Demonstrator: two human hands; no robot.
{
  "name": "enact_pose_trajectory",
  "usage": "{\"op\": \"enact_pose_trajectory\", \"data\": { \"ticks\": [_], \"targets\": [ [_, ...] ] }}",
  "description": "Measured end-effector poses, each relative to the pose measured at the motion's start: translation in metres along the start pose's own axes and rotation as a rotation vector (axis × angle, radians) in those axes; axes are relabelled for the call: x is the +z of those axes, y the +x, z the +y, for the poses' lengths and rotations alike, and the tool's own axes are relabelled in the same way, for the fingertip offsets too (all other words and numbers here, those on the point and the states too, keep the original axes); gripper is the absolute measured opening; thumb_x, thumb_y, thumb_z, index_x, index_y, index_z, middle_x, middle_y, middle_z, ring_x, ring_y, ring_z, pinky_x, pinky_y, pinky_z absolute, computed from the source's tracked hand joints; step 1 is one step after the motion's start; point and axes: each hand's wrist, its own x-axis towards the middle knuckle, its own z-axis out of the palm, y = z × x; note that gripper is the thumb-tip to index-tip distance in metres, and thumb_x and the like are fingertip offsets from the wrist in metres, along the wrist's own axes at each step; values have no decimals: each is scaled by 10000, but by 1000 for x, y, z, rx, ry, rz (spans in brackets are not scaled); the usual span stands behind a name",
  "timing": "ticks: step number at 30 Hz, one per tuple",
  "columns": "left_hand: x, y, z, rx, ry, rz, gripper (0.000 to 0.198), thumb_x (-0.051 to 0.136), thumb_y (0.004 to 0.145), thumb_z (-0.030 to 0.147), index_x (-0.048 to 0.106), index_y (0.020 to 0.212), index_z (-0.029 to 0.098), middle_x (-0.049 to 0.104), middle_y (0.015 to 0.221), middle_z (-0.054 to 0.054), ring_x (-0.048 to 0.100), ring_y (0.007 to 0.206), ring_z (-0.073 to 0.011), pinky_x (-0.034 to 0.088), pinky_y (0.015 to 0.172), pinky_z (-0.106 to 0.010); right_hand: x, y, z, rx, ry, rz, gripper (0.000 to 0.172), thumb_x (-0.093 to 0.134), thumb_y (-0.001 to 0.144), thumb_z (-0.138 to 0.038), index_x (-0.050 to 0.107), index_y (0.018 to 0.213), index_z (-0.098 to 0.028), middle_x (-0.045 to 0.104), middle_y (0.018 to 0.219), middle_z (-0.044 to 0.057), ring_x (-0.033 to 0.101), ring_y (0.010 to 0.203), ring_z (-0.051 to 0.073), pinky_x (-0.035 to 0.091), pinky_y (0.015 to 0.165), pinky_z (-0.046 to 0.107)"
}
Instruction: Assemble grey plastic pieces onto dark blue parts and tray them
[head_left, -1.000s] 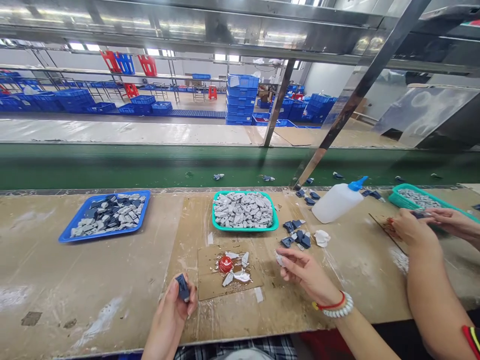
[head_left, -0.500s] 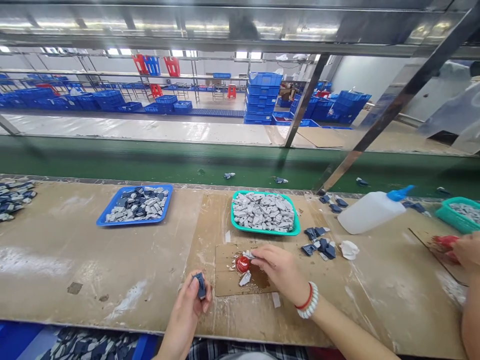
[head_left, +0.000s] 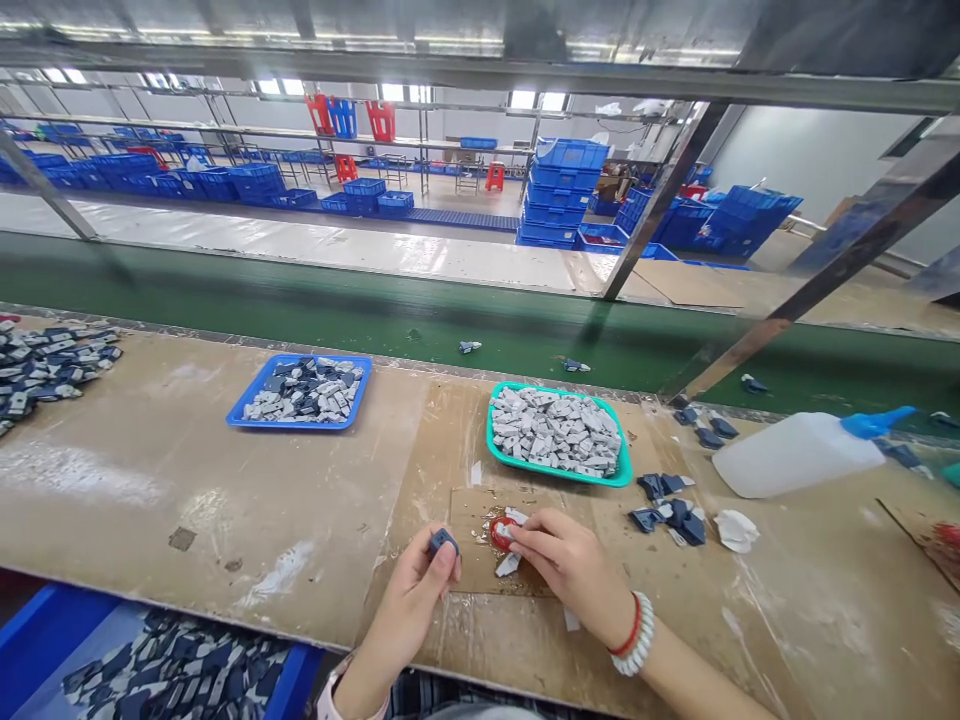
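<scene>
My left hand (head_left: 411, 600) is closed around a dark blue plastic part (head_left: 444, 541), held just left of a small cardboard sheet (head_left: 469, 506). My right hand (head_left: 581, 575) pinches a small light grey piece (head_left: 506, 531) over a round red cap (head_left: 496, 543) on that sheet; the fingertips partly hide both. Another pale grey piece (head_left: 508, 566) lies below the cap, and one more shows just above it. Wet shiny drops surround the cap. Behind my hands stands a green tray (head_left: 491, 440) heaped with light grey pieces.
On the left are a blue tray (head_left: 300, 427) of mixed pieces and a pile of parts (head_left: 45, 365). Dark blue parts (head_left: 686, 522), crumpled white tissue (head_left: 737, 531) and a white squeeze bottle (head_left: 795, 455) lie on the right. A green conveyor belt (head_left: 337, 318) runs behind; a blue bin (head_left: 304, 680) sits below.
My right hand has brought the grey piece from beside the red cap onto it. My left hand has turned the dark blue part and come closer to the sheet. The view has shifted.
</scene>
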Motion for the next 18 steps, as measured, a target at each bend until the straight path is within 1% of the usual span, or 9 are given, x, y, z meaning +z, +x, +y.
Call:
{"op": "enact_pose_trajectory", "data": {
  "ticks": [3,5,7,9,11,13,16,18],
  "targets": [
    [9,4,8,34,152,-9,310,518,873,492,567,945,194,515,744,-3,457,688,-155,339,650,-236,-7,2,-1,190,298,51,217,583,874,-374,735,884,-220,676,783,64,621,713,185,519,647,316],
    [19,5,16,69,250,-26,289,509,887,460,565,1021,210,570,863,-29,503,813,-184,356,725,-246,-13,4,-4,323,518,81,217,644,822,-400,744,874,-215,684,767,56,629,668,176,536,611,303],
    [31,6,25,102,305,-66,268,498,900,430,563,1049,217,596,955,-46,523,886,-198,363,773,-254,-18,4,-11,363,667,112,214,669,798,-396,750,886,-219,685,761,53,632,638,170,548,576,293],
    [42,6,31,133,316,-102,257,481,912,416,560,1058,219,599,999,-54,531,918,-203,369,813,-264,-22,2,-21,315,688,187,174,665,808,-347,749,908,-231,692,799,57,647,682,177,565,596,292],
    [51,5,33,157,313,-120,263,465,919,418,544,1073,219,590,1016,-60,531,937,-206,375,841,-281,-26,-1,-33,220,602,286,141,645,831,-266,742,929,-238,694,841,62,656,745,178,573,626,281],
    [57,3,34,174,306,-125,284,453,922,437,519,1095,221,577,1030,-63,528,952,-208,384,849,-296,-30,-4,-42,114,492,351,160,620,845,-181,731,948,-235,688,855,60,656,759,163,572,633,257],
    [64,0,34,210,311,-129,292,450,920,451,508,1093,223,567,1048,-61,528,974,-205,393,860,-302,-32,-10,-49,-33,372,382,224,589,848,-89,708,986,-220,674,870,59,652,771,143,565,648,224],
    [70,-2,33,230,355,-95,258,434,931,432,524,1042,217,573,1010,-53,533,955,-197,390,856,-298,-31,-14,-50,-97,293,386,261,558,852,-51,688,1015,-207,664,877,66,641,772,138,557,645,214]
  ]
}}
